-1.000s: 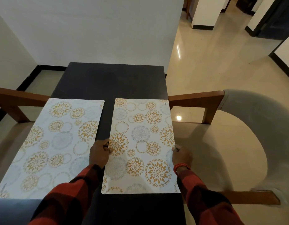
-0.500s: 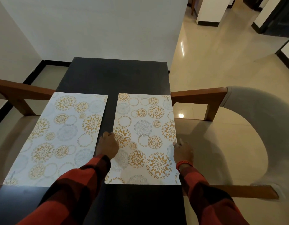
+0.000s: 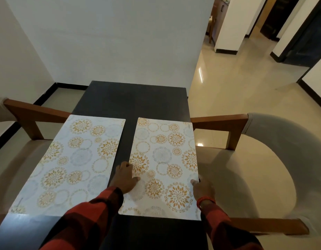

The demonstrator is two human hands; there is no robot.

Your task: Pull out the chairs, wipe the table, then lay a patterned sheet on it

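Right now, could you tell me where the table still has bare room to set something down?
The far end of the dark table, beyond both patterned sheets, is bare up to the wall. A narrow dark strip runs between the left sheet and the right sheet. The near edge is crowded: the left hand and right hand rest on the right sheet.

Both hands reach forward, left hand (image 3: 125,178) flat, right hand (image 3: 203,187) pinching

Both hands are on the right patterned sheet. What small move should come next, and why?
Probably let go. The right sheet lies flat on the dark table, beside the left sheet, with a gap between them. The left hand and right hand only rest at its edges.
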